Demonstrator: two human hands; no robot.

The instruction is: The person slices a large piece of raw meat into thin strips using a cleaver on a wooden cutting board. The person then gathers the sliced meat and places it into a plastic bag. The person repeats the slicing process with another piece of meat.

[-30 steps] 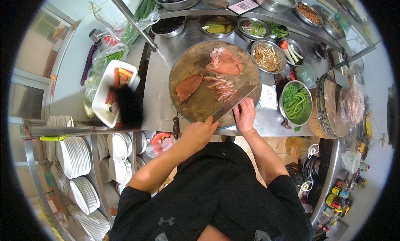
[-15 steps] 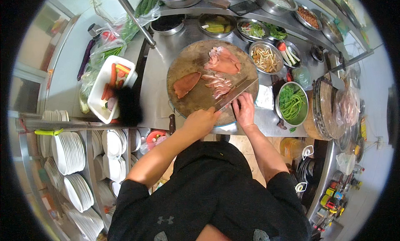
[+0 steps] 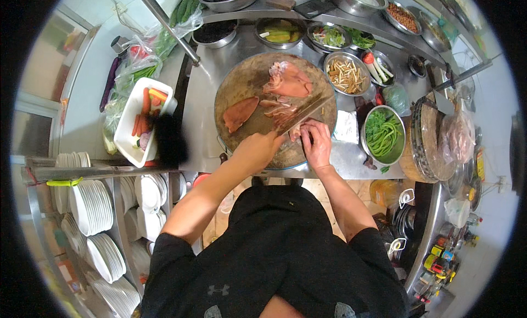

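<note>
My left hand (image 3: pixel 257 149) is closed on the handle of a cleaver, whose blade (image 3: pixel 304 113) slants up to the right over a round wooden chopping board (image 3: pixel 236 87). Beside the blade, my right hand (image 3: pixel 314 142) has its fingers curled onto a piece of pink meat (image 3: pixel 295 132), partly hidden by those fingers. Sliced meat (image 3: pixel 274 109) lies just beyond the blade. A larger pile of pink meat (image 3: pixel 287 78) is at the back of the board, and a flat piece (image 3: pixel 240 112) lies at its left.
Bowls of greens (image 3: pixel 382 132) and pale strips (image 3: pixel 346 74) stand right of the board, beside a second chopping block (image 3: pixel 427 142). A white tub of vegetables (image 3: pixel 124 128) stands left. A shelf (image 3: pixel 310 9) with bowls runs behind, and plate stacks (image 3: pixel 90 206) fill a rack below left.
My left hand and the cleaver have shifted up and left, and my right hand has moved slightly up. More of the meat under my right fingers now shows beside the blade.
</note>
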